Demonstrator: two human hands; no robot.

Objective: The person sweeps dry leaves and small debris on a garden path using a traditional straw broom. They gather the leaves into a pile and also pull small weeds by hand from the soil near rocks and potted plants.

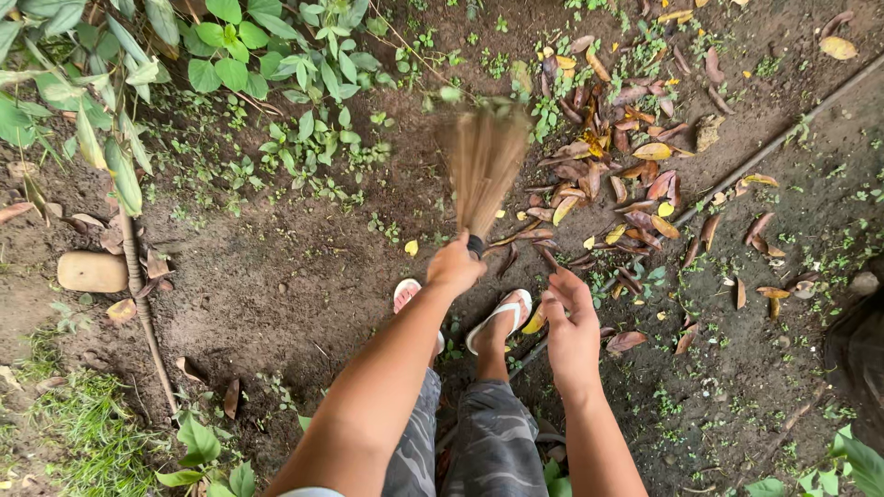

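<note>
My left hand (455, 264) grips the dark handle end of a brown stick broom (482, 164), whose bristles fan out blurred over the dirt ahead of me. My right hand (573, 322) hangs free beside it, fingers loosely apart, holding nothing. A heap of dry brown and yellow leaves (619, 175) lies just right of the broom's bristles. Below the hands are my feet in white flip-flops (502, 313) and camouflage shorts.
Green leafy plants (276, 83) fill the upper left. A pale stone (92, 271) and a thin fallen branch (147, 313) lie at the left. A long thin pipe or stick (783, 138) crosses the ground at the right. Grass grows at the lower left.
</note>
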